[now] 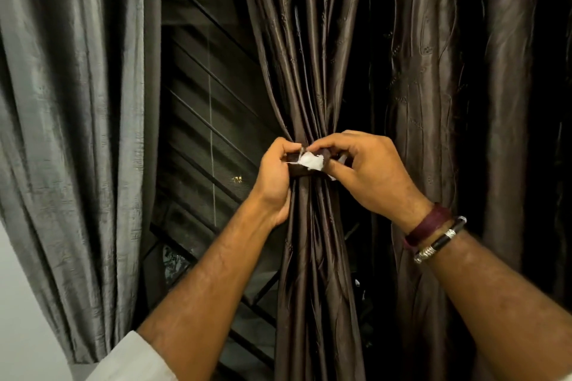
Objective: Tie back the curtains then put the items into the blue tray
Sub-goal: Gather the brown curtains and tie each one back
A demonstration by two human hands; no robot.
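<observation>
Scanning from the left: hung loose a grey curtain, next to it a dark window grille, then gathered into a waist the brown curtain, its long axis running vertically. Wrapped across that waist horizontally, a dark tie-back band, white at its fastening patch. Pinched the band's left end between curled fingers and thumb: left hand, just left of the bundle. Gripped the band's right end from just beside the patch: right hand, fingers curled, bracelets at the wrist. Met directly in front of the bundle, neither hand nearer; probably called for pressing the two ends together. Showed no blue tray and no items, so nothing to tell of contents.
</observation>
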